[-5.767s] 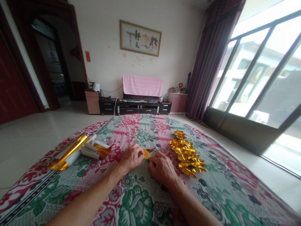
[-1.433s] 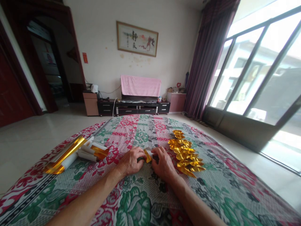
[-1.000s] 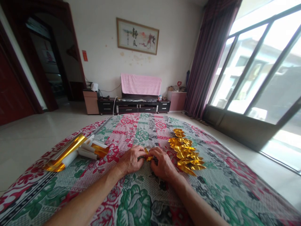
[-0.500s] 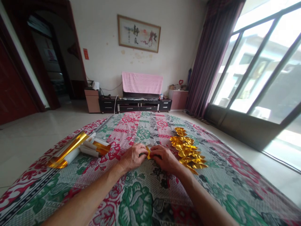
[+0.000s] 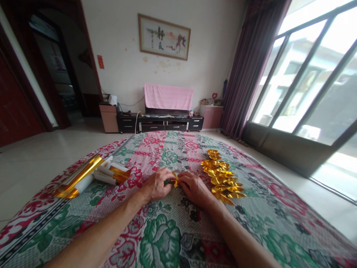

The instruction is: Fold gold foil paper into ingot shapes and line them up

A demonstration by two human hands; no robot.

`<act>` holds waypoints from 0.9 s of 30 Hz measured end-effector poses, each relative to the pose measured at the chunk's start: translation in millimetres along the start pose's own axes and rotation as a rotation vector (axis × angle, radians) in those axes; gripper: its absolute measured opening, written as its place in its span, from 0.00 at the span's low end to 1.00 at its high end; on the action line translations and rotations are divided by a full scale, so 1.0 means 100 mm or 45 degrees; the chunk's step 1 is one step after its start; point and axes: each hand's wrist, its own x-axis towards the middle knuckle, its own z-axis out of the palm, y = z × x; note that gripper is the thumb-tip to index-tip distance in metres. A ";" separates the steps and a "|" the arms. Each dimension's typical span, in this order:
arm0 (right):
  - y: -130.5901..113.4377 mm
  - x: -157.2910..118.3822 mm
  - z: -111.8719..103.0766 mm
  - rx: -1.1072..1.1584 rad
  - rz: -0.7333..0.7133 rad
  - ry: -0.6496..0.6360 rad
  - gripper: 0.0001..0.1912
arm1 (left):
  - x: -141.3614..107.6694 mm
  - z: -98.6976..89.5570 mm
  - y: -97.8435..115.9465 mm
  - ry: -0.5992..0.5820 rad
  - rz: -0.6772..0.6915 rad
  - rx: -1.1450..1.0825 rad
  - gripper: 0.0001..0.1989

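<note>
Between my two hands, above the middle of the patterned cloth, is a small piece of gold paper (image 5: 175, 180). My left hand (image 5: 160, 184) pinches its left side, fingers curled. On the right side, the fingers of my right hand (image 5: 194, 188) are closed on the same piece. Several folded gold paper pieces (image 5: 221, 176) lie in an overlapping row to the right of my right hand. To the left, gold sheets with white backs lie loosely rolled (image 5: 83, 176), beside a smaller stack of gold and white paper (image 5: 110, 174).
The flowered tablecloth (image 5: 160, 238) covers a large round-edged surface. Beyond it stand a low black cabinet (image 5: 167, 126) and a screen under a pink cloth (image 5: 169, 97). A purple curtain (image 5: 245, 70) and windows are on the right.
The fingers of both hands have shifted slightly around the small gold piece, and more of its gold side shows. The view has tilted a little.
</note>
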 end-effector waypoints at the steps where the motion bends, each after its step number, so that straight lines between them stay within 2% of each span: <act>1: 0.00 0.00 0.00 0.006 0.006 0.017 0.10 | 0.00 0.00 0.00 0.001 0.001 -0.001 0.13; 9: 0.02 0.00 0.00 0.038 0.067 0.081 0.11 | 0.00 -0.02 0.03 -0.021 0.037 0.022 0.07; 16: 0.08 -0.03 0.04 -0.047 0.179 0.269 0.14 | 0.00 -0.03 0.04 -0.033 0.073 0.082 0.09; 23: 0.00 -0.04 0.01 -0.022 0.106 0.121 0.12 | 0.00 -0.04 0.06 -0.022 0.075 0.065 0.09; 27: -0.01 -0.02 0.03 -0.014 0.138 0.118 0.09 | 0.00 -0.01 0.04 0.000 0.038 0.039 0.08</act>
